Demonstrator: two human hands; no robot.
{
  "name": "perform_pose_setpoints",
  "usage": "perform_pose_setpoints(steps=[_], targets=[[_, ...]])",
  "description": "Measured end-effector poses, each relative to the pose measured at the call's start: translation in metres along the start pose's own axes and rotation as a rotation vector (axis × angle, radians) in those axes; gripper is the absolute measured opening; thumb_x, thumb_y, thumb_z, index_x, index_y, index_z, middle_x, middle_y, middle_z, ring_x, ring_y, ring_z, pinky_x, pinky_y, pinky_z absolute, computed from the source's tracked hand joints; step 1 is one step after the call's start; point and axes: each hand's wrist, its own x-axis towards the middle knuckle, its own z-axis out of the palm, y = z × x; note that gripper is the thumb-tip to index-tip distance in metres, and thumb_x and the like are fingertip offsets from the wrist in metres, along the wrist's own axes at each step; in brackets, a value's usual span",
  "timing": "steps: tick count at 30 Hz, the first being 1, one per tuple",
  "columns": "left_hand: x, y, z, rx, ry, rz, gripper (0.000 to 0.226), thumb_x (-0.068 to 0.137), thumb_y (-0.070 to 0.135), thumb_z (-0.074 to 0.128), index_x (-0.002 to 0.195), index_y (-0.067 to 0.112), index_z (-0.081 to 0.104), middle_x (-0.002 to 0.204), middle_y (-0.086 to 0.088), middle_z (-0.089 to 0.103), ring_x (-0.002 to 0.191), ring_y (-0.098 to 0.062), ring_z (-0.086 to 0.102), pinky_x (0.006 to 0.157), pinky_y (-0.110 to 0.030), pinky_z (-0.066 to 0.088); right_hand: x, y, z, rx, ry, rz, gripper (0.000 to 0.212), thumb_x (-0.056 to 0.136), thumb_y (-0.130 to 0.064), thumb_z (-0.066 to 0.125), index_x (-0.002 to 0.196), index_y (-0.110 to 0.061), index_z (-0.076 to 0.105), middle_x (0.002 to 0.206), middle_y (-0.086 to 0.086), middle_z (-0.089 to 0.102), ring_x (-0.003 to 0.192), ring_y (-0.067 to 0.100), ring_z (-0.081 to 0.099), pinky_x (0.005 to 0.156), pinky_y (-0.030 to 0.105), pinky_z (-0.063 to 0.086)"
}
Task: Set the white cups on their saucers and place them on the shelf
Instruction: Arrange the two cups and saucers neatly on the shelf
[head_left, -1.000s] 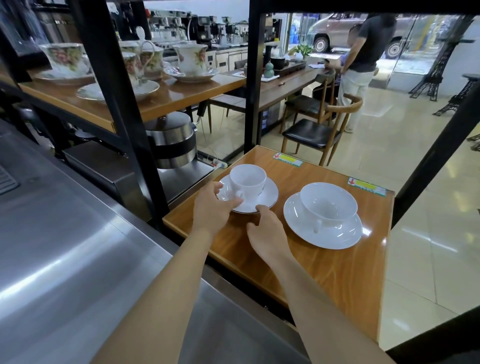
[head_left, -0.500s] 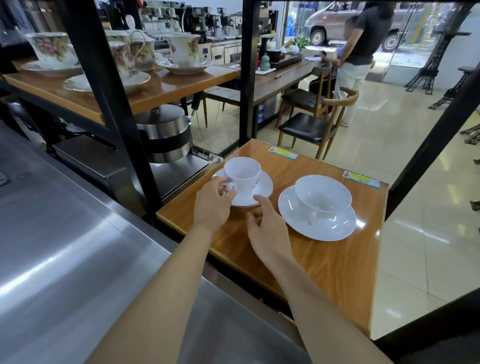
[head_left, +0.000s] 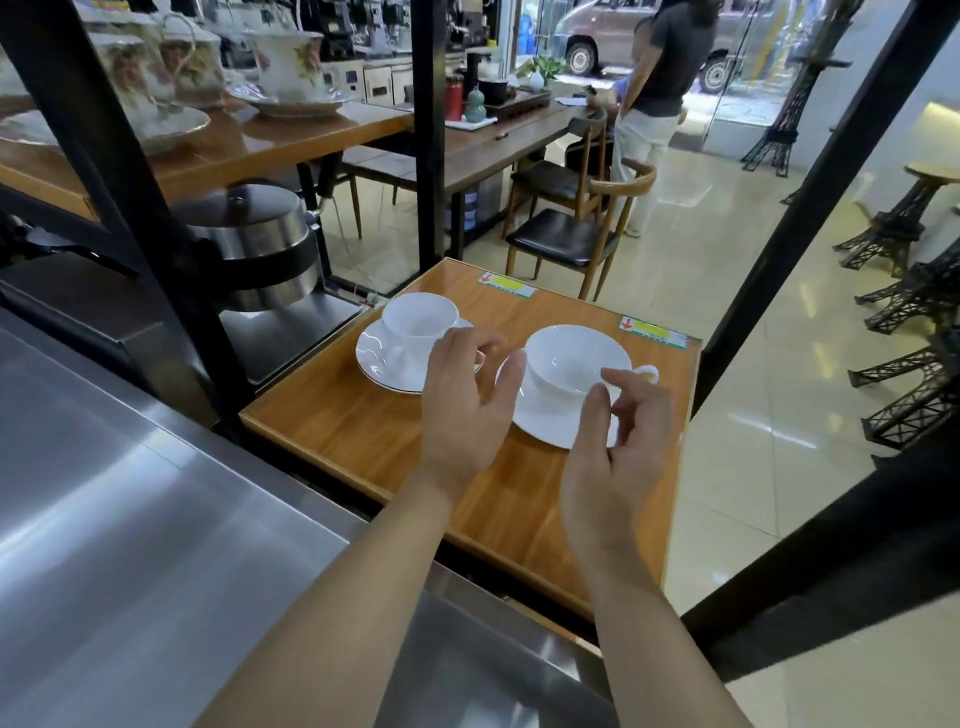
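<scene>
Two white cups stand on white saucers on the wooden shelf. The smaller cup sits on its saucer at the left. The wider cup rests on the larger saucer at the right, handle pointing right. My left hand hovers between the two sets, fingers spread, holding nothing. My right hand hangs in front of the wider cup, fingers loosely curled and empty, covering part of the larger saucer.
Black frame posts rise at the shelf's left and back. An upper wooden shelf holds several floral cups. A steel pot stands left, a steel counter near me. A person, chairs and tables are beyond.
Both hands let go of the smaller cup and saucer and moved right toward the wider cup. The wider cup's handle now points right instead of toward me.
</scene>
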Motion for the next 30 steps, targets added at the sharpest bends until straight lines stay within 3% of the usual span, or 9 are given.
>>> perform_pose_setpoints(steps=[4, 6, 10, 13, 16, 20, 25, 27, 30], targets=[[0.009, 0.012, 0.016, -0.356, -0.076, -0.516, 0.037, 0.092, 0.039, 0.051, 0.113, 0.009, 0.055, 0.117, -0.004, 0.060, 0.108, -0.014, 0.055, 0.089, -0.023, 0.039, 0.018, 0.007, -0.010, -0.130, 0.171, 0.174, 0.033, 0.090, -0.016, 0.050, 0.122, -0.007, 0.053, 0.121, 0.000, 0.042, 0.117, 0.019, 0.044, 0.095, 0.019, 0.038], [0.013, 0.015, 0.023, -0.355, -0.126, -0.590, 0.052, 0.090, 0.051, 0.045, 0.117, 0.007, 0.054, 0.114, -0.003, 0.061, 0.109, -0.016, 0.055, 0.090, -0.026, 0.039, 0.028, 0.012, -0.008, -0.251, 0.158, 0.303, 0.039, 0.093, -0.016, 0.048, 0.132, -0.012, 0.046, 0.142, 0.006, 0.036, 0.133, 0.023, 0.034, 0.106, 0.011, 0.021], [0.011, 0.020, 0.034, -0.313, -0.162, -0.602, 0.069, 0.090, 0.055, 0.040, 0.124, -0.005, 0.046, 0.114, -0.025, 0.054, 0.103, -0.033, 0.052, 0.090, -0.038, 0.043, 0.045, 0.022, 0.007, -0.414, -0.044, 0.503, 0.048, 0.100, -0.033, 0.029, 0.146, -0.020, 0.033, 0.158, 0.001, 0.025, 0.145, 0.020, 0.018, 0.116, 0.043, 0.005], [0.012, 0.024, 0.039, -0.310, -0.202, -0.626, 0.077, 0.086, 0.064, 0.036, 0.130, 0.001, 0.041, 0.130, -0.023, 0.049, 0.113, -0.030, 0.051, 0.094, -0.037, 0.042, 0.045, 0.025, 0.016, -0.366, -0.165, 0.527, 0.051, 0.100, -0.041, 0.022, 0.148, -0.024, 0.028, 0.155, 0.002, 0.032, 0.143, 0.020, 0.023, 0.115, 0.041, 0.005], [0.020, 0.024, 0.040, -0.350, -0.214, -0.682, 0.075, 0.085, 0.066, 0.034, 0.135, 0.011, 0.041, 0.133, -0.013, 0.051, 0.121, -0.026, 0.049, 0.103, -0.039, 0.040, 0.039, 0.023, 0.016, -0.339, -0.188, 0.514, 0.049, 0.099, -0.043, 0.027, 0.141, -0.021, 0.039, 0.140, 0.005, 0.050, 0.132, 0.019, 0.038, 0.111, 0.037, 0.012], [0.032, 0.023, 0.036, -0.494, -0.266, -0.848, 0.085, 0.074, 0.078, 0.035, 0.139, 0.024, 0.041, 0.141, -0.001, 0.049, 0.129, -0.020, 0.044, 0.112, -0.043, 0.031, 0.026, 0.016, 0.007, -0.470, -0.037, 0.352, 0.041, 0.097, -0.039, 0.037, 0.125, -0.015, 0.055, 0.126, 0.005, 0.057, 0.123, 0.020, 0.043, 0.107, 0.040, 0.017], [0.031, 0.024, 0.033, -0.440, -0.093, -0.862, 0.067, 0.089, 0.062, 0.035, 0.136, 0.014, 0.040, 0.136, -0.008, 0.049, 0.125, -0.025, 0.046, 0.111, -0.043, 0.033, 0.042, 0.017, 0.000, -0.437, 0.137, 0.367, 0.044, 0.097, -0.036, 0.037, 0.136, -0.017, 0.044, 0.144, 0.006, 0.040, 0.135, 0.024, 0.029, 0.111, 0.039, 0.013], [0.028, 0.025, 0.032, -0.443, -0.082, -0.848, 0.055, 0.090, 0.059, 0.034, 0.122, 0.016, 0.048, 0.120, -0.009, 0.056, 0.115, -0.024, 0.053, 0.107, -0.042, 0.039, 0.041, 0.021, 0.001, -0.305, 0.035, 0.521, 0.046, 0.098, -0.042, 0.030, 0.138, -0.023, 0.044, 0.141, 0.002, 0.046, 0.137, 0.025, 0.025, 0.113, 0.044, 0.014], [0.029, 0.029, 0.035, -0.425, -0.110, -0.798, 0.034, 0.092, 0.056, 0.033, 0.075, 0.028, 0.044, 0.096, -0.008, 0.054, 0.097, -0.021, 0.054, 0.095, -0.035, 0.043, 0.026, 0.023, 0.000, -0.188, -0.059, 0.549, 0.042, 0.099, -0.040, 0.027, 0.116, -0.016, 0.057, 0.106, -0.001, 0.061, 0.122, 0.023, 0.043, 0.109, 0.039, 0.021]])
